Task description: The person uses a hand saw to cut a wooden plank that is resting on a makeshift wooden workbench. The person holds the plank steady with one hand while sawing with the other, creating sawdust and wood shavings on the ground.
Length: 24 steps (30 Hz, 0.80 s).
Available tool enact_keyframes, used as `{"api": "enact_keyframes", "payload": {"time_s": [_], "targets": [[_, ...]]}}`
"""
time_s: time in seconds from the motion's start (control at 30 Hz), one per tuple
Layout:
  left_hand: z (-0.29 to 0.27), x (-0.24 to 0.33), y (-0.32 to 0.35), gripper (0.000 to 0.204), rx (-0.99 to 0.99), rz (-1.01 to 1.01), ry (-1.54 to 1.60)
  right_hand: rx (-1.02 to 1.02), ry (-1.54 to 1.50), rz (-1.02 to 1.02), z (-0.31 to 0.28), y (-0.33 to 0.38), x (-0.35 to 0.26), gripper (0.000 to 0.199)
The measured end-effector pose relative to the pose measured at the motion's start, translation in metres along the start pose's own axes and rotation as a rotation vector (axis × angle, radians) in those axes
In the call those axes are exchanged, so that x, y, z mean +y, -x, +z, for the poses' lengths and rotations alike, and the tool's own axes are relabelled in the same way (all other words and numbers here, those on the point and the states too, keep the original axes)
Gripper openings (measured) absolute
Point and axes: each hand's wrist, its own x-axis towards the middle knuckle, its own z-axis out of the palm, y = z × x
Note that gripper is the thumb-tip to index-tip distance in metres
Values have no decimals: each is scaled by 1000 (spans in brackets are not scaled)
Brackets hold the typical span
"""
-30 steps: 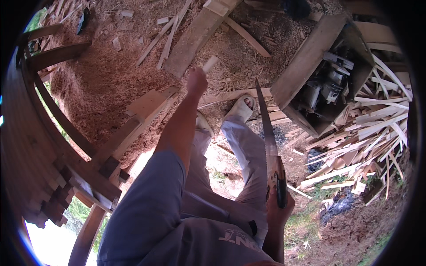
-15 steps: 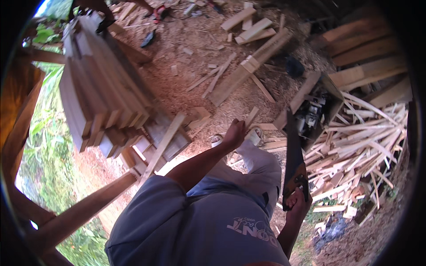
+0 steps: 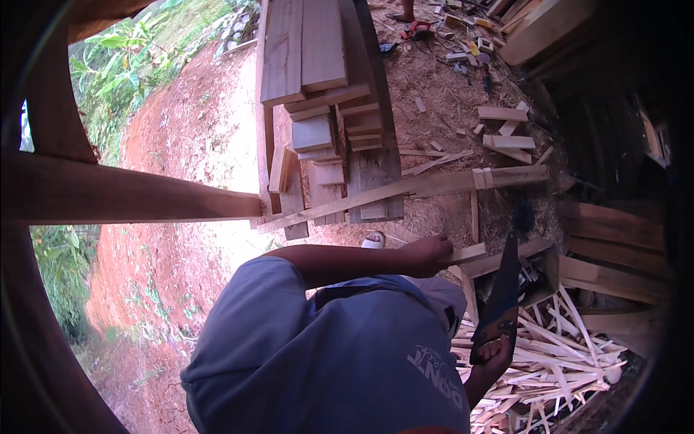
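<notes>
My right hand (image 3: 491, 353) is closed round the handle of a handsaw (image 3: 504, 278). The saw's dark blade points away from me, above a box of machine parts. In my left hand (image 3: 431, 254), held out in front of my body, is a short wooden strip (image 3: 467, 254). Its pale end sticks out to the right of my fist, and the rest is hidden by the fingers.
Stacked planks (image 3: 324, 58) lie ahead on the left, with a long board (image 3: 347, 202) slanting across their near ends. A thick beam (image 3: 137, 189) juts in from the left. Offcuts (image 3: 564, 369) heap at the lower right, beside a wooden box (image 3: 551, 271). Another person's leg (image 3: 407, 10) shows far ahead.
My view has swung left, so the plank stack now stands straight ahead. Both hands still hold the saw and the strip; the strip now points right rather than ahead.
</notes>
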Motion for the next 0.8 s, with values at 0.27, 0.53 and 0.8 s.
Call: {"api": "enact_keyframes", "payload": {"time_s": [0.27, 0.53, 0.8], "targets": [[-150, -32, 217, 36, -22, -642, -396, -74, 124, 52, 40, -61, 25, 36], [-210, -117, 269, 39, 1010, -1000, -467, -198, 91, 159, 76, -78, 62, 34], [-229, -157, 235, 37, 980, -1055, -508, -217, 27, 163, 89, -58, 76, 34]]}}
